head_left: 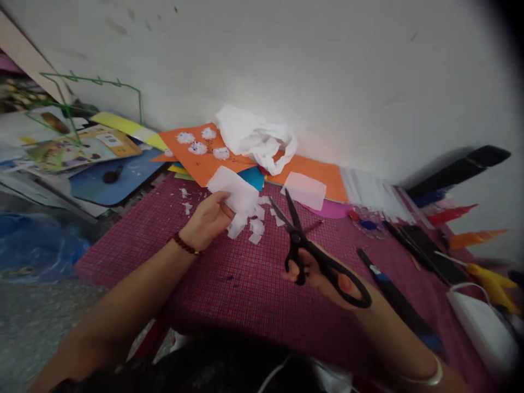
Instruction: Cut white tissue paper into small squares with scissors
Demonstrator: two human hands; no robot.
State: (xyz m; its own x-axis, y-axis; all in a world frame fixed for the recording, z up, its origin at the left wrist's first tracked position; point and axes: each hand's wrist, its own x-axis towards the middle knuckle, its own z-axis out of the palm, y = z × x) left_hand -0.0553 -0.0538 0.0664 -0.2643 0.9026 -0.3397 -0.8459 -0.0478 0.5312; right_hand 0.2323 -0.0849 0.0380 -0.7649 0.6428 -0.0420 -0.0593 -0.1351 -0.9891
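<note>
My left hand (207,220) is closed on a piece of white tissue paper (235,192), held just above the red checked cloth (245,284). Small white paper scraps (257,225) lie on the cloth right beside it. My right hand (323,273) has its fingers through the handles of black scissors (305,245). The blades are spread apart and point up-left toward the tissue without touching it.
Orange paper (200,158) with white tufts stuck on it lies by the wall, under crumpled white tissue (256,136). A white square (303,190) sits on pink paper. Pens and dark tools (409,240) lie at right, books and a blue board (110,177) at left.
</note>
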